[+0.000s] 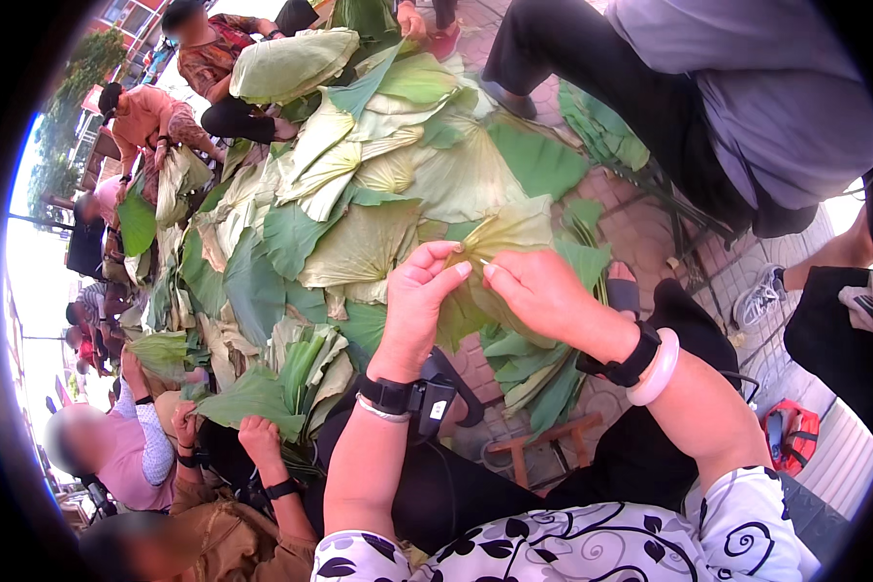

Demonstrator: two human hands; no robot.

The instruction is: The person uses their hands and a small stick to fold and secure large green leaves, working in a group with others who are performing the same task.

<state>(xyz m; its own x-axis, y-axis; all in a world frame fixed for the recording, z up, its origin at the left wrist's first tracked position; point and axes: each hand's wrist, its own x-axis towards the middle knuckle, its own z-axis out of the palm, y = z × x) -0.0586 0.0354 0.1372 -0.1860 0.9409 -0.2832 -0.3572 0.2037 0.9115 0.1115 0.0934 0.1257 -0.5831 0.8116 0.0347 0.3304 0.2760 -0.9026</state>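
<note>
Before my chest, both hands hold one pale yellow-green lotus leaf (513,227), its veins gathered to a point. Thumb and fingers of my left hand (420,295) pinch it at that gathered point. Close beside them, my right hand (542,291) grips the leaf with curled fingers. A small white tip shows at the right fingertips, too small to identify. Part of the leaf hangs below and behind my right hand. Under the hands spreads a large heap of green and faded lotus leaves (364,240), several of them overlapping or folded.
Folded leaves (535,371) stand by a low wooden stool (545,444) on the paving. At lower left, a co-worker's hands hold a green leaf (251,404). Another person's leg (596,80) is at upper right. A red bag (791,436) lies at right.
</note>
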